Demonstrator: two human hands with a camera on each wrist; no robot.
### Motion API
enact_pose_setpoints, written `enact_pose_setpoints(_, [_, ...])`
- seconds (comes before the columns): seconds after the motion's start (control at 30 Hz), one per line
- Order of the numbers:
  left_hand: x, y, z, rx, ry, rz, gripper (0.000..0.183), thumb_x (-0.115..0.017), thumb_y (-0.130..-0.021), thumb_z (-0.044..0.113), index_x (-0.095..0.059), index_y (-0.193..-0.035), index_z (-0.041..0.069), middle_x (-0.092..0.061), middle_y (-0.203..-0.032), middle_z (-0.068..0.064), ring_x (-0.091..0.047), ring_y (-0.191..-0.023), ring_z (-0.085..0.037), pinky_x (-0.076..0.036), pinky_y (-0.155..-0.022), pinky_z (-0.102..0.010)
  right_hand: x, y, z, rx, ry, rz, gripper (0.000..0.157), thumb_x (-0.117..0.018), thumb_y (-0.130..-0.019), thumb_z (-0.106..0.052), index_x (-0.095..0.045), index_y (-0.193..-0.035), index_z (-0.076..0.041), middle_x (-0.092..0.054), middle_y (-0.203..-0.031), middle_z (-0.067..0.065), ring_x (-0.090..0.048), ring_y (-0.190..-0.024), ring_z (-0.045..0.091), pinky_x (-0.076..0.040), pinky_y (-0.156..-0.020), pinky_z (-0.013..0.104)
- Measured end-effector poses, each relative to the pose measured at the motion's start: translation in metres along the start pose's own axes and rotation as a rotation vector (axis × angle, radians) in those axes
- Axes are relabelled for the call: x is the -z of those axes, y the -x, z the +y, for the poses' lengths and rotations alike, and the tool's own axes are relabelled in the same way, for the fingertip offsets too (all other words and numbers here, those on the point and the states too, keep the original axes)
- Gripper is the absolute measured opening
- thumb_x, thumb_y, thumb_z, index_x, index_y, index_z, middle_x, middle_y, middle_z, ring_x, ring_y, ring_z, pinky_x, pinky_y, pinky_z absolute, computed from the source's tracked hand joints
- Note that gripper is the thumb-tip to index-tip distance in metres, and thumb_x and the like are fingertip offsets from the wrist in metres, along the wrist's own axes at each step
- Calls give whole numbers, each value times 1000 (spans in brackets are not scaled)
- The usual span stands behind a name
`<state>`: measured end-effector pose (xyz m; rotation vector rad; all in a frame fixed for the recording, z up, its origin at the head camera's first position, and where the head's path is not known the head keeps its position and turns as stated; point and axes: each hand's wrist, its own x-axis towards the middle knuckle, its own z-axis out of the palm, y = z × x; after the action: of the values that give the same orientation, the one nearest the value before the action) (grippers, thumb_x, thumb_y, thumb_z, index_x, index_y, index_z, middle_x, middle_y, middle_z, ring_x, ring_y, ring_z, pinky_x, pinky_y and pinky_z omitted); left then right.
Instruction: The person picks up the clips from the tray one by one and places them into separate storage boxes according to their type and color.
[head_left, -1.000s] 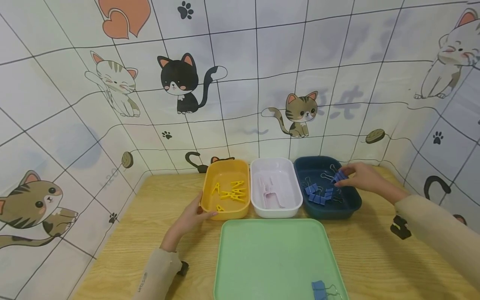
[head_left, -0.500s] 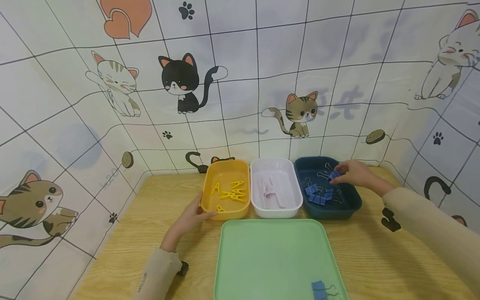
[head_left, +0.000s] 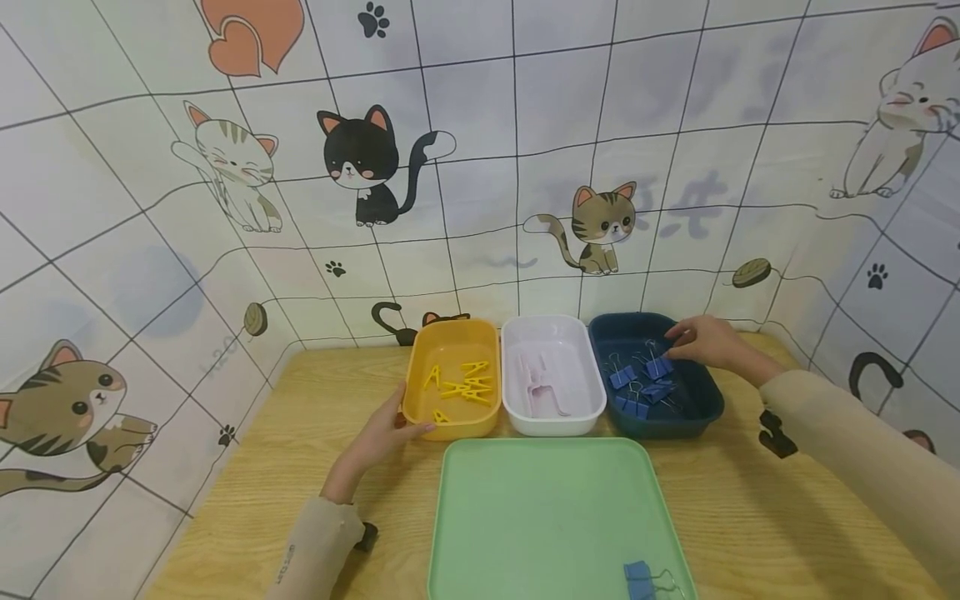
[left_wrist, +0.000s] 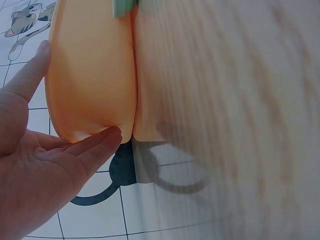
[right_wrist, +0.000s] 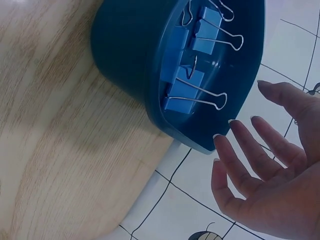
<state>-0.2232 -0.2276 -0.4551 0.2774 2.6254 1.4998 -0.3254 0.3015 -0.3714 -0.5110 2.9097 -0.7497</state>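
Note:
My left hand (head_left: 380, 433) grips the front left corner of a yellow bin (head_left: 452, 335), its thumb at the front wall and its fingers along the left side. Several yellow clothespins (head_left: 467, 389) lie inside. At the right, my right hand (head_left: 711, 342) hovers by the back right rim of a navy bin (head_left: 663, 428). Its fingers are loosely bent and spread, with nothing between them in the right wrist view. Just off the fingertips, a blue binder clip (head_left: 659, 368) rests in the navy bin among several others.
Between those bins stands a white bin (head_left: 552, 427) with pale pink clips (head_left: 538, 387) inside. A green tray (head_left: 551, 508) lies in front, with one blue binder clip (head_left: 639, 578) near its right edge. Behind the bins rises a wall (head_left: 480, 192) with printed cats.
My right hand has let go of a blue binder clip, which now lies in the navy bin, and has drawn slightly up. The left hand has stayed on the yellow bin.

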Motion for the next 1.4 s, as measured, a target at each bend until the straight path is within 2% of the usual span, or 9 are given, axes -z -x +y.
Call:
enact_pose_setpoints(0.33, [1, 1, 0, 14, -8, 1, 93, -73, -94, 23, -11, -161, 5, -20, -165, -18, -36, -145, -37, -38, -114, -52, -1, 9, -5, 4, -25, -6, 46, -73, -91, -17, -60, -122, 15, -68, -109, 33, -66, -99, 48, -58, -81, 55])
enact_pose_setpoints(0.53, [0, 1, 2, 28, -8, -1, 93, -72, -95, 21, -9, -161, 3, -15, -166, -20, -32, -146, -40, -36, -114, -54, -2, 17, -6, 25, -33, 34, 44, -75, -91, -19, -63, -120, 12, -69, -108, 31, -64, -103, 49, -56, -82, 59])
enact_pose_setpoints(0.67, [1, 4, 13, 41, 2, -18, 95, -72, -94, 20, -7, -160, 0, -14, -165, -22, -30, -147, -42, -35, -115, -55, -4, 23, -7, 34, -28, 64, 45, -75, -90, -23, -64, -120, 9, -71, -107, 27, -63, -105, 49, -55, -83, 60])
enact_pose_setpoints(0.87, [6, 12, 36, 45, -1, -44, 96, -74, -93, 24, -9, -160, 0, -18, -164, -23, -32, -146, -42, -36, -115, -53, -6, 34, -12, 69, -45, 121, 43, -76, -90, -22, -65, -119, 8, -71, -103, 24, -68, -93, 43, -58, -77, 54])
enact_pose_setpoints(1.0, [6, 14, 40, 39, 7, -44, 95, -74, -93, 23, -10, -160, 1, -18, -164, -24, -33, -145, -43, -36, -115, -53, -7, 44, -17, 85, -71, 159, 39, -76, -90, -19, -67, -117, 7, -72, -102, 22, -70, -88, 38, -59, -77, 52])
enact_pose_setpoints(1.17, [5, 13, 40, 46, 12, -39, 95, -74, -93, 23, -10, -160, 0, -17, -164, -23, -32, -145, -43, -35, -115, -54, -8, 56, -24, 85, -114, 169, 38, -75, -90, -18, -67, -119, 6, -72, -105, 24, -70, -90, 41, -60, -76, 52])
enact_pose_setpoints(1.27, [5, 13, 40, 47, 16, -35, 95, -74, -93, 23, -10, -160, 0, -18, -164, -24, -34, -144, -44, -37, -114, -54, -10, 62, -27, 69, -109, 171, 39, -75, -91, -19, -66, -120, 6, -71, -107, 24, -70, -91, 41, -61, -72, 46])
enact_pose_setpoints(1.4, [5, 12, 41, 46, 24, -33, 94, -74, -93, 21, -11, -159, -1, -20, -163, -25, -37, -142, -44, -38, -114, -54, -13, 72, -31, 55, -98, 180, 39, -77, -90, -20, -68, -120, 3, -72, -108, 22, -70, -89, 36, -58, -64, 31])
